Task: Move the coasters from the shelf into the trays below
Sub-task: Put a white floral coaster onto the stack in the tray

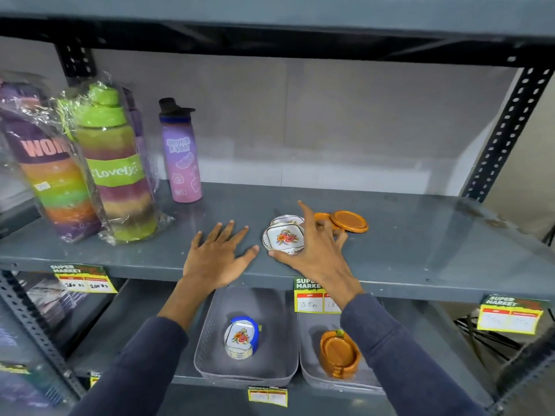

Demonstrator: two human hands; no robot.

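White floral coasters (283,235) lie in a small pile on the grey shelf (420,235). Orange round coasters (350,220) lie just right of them. My right hand (312,247) hovers over the white pile with fingers spread, thumb touching its near edge, holding nothing. My left hand (217,255) rests flat and open on the shelf to the left of the pile. Below, the left grey tray (210,334) holds white floral coasters in a blue holder (241,337). The right grey tray (309,343) holds a stack of orange coasters (339,354).
Wrapped multicoloured bottles (117,172) and a purple bottle (181,157) stand at the shelf's left. Price tags (309,298) hang on the shelf's front edge. A perforated upright (507,127) stands at the right. The upper shelf overhangs close above.
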